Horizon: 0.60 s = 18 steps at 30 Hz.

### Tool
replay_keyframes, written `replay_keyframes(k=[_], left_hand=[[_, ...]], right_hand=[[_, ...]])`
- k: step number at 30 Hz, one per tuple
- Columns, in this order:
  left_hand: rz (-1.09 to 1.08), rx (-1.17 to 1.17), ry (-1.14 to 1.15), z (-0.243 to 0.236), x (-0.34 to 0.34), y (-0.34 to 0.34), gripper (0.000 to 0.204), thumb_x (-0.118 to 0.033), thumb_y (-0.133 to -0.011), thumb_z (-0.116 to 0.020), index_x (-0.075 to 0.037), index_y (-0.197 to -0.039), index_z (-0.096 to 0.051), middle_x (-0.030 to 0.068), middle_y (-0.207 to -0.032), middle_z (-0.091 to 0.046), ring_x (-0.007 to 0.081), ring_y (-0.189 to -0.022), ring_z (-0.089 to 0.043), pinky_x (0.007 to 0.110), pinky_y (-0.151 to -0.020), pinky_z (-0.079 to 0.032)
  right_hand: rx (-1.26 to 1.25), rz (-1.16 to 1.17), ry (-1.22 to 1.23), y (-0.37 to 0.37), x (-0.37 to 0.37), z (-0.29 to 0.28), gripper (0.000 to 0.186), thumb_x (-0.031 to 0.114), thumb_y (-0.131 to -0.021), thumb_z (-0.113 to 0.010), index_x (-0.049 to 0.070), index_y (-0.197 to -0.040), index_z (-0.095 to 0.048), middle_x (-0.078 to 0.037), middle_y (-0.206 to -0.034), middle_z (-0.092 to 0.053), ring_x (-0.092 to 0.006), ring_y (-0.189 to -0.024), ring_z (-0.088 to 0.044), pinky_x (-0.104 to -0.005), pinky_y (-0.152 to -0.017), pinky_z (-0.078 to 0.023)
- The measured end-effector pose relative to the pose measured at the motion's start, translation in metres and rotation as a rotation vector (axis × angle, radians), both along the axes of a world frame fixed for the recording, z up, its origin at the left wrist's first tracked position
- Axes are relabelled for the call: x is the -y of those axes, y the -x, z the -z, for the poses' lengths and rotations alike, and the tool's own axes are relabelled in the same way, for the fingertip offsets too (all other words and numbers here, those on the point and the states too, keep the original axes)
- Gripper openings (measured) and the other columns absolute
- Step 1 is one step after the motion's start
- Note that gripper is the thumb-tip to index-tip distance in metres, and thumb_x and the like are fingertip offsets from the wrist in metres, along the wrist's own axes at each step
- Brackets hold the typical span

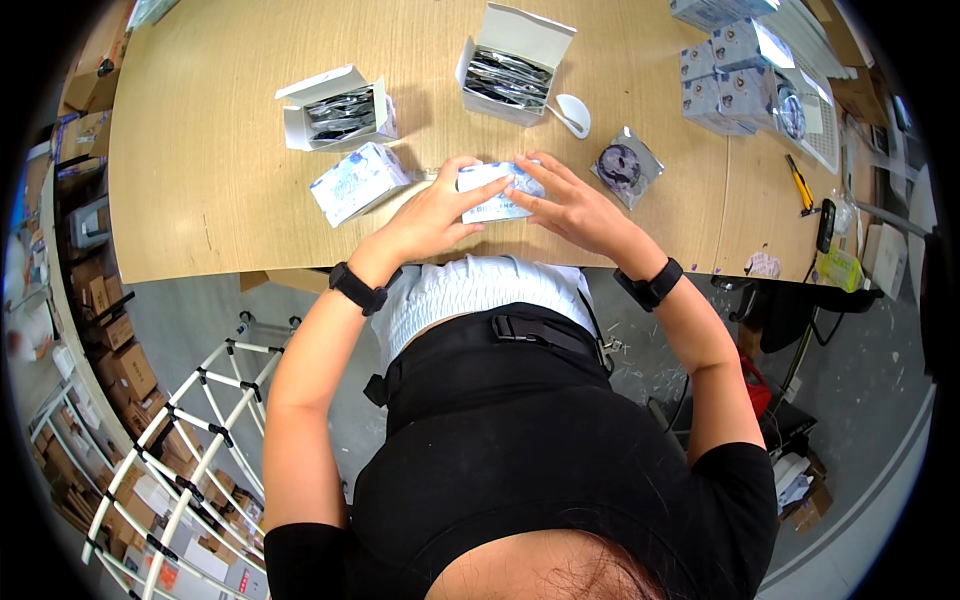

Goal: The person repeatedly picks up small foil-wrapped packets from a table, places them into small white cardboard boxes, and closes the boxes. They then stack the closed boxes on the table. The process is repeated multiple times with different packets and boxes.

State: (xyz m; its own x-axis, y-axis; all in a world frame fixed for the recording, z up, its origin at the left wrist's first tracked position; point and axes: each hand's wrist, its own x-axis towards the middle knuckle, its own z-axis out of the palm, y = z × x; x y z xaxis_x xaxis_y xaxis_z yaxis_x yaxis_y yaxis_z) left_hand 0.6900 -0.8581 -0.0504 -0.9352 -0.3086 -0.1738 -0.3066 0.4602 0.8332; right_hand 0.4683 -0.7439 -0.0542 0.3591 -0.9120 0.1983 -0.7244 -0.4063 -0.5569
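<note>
A small white box with a blue print (490,207) lies near the table's front edge, between my two hands. My left hand (437,212) grips its left side, fingers reaching over the top. From the right, my right hand (578,207) holds the same box, with its fingers bent across the top and far edge. Left of them lies a similar closed box (358,184). Two opened boxes stand farther back, one at the left (380,108) and one in the middle (508,108), both packed with silvery-black sachets (505,78).
A white scoop (572,114) rests beside the middle box. Right of my hand lies a silver packet with a dark round print (627,168). Stacked boxes (722,85), a white basket (822,120) and a yellow cutter (800,184) are at the right. A white tube rack (200,450) stands on the left floor.
</note>
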Motion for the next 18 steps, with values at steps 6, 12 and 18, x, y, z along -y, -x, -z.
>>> replay_keyframes(k=[6, 12, 18], left_hand=[[0.023, 0.009, -0.036, -0.006, 0.000, -0.001, 0.059, -0.013, -0.082, -0.060, -0.022, -0.137, -0.042, 0.0193, -0.133, -0.028, 0.0355, -0.119, -0.041, 0.039, -0.099, -0.037], [-0.005, -0.011, 0.008, 0.008, -0.002, -0.003, 0.052, -0.019, -0.087, -0.055, -0.022, -0.137, -0.041, 0.0187, -0.136, -0.026, 0.0354, -0.120, -0.040, 0.040, -0.100, -0.036], [-0.012, 0.086, 0.096, 0.002, -0.006, 0.001, 0.056, -0.017, -0.085, -0.058, -0.028, -0.137, -0.040, 0.0185, -0.141, -0.022, 0.0376, -0.115, -0.046, 0.041, -0.096, -0.041]], right_hand=[[-0.063, -0.027, 0.083, 0.003, -0.001, 0.005, 0.053, 0.015, -0.071, -0.069, 0.019, -0.122, -0.055, -0.013, -0.136, -0.040, -0.0323, -0.119, -0.044, -0.0424, -0.091, -0.045], [-0.276, -0.020, 0.127, 0.004, -0.006, 0.007, 0.058, 0.022, -0.070, -0.068, 0.029, -0.126, -0.052, -0.007, -0.140, -0.037, -0.0298, -0.127, -0.037, -0.0450, -0.100, -0.034], [-0.384, -0.032, 0.207, 0.006, -0.009, 0.021, 0.053, 0.022, -0.075, -0.063, 0.032, -0.126, -0.051, -0.006, -0.140, -0.037, -0.0290, -0.128, -0.036, -0.0462, -0.100, -0.033]])
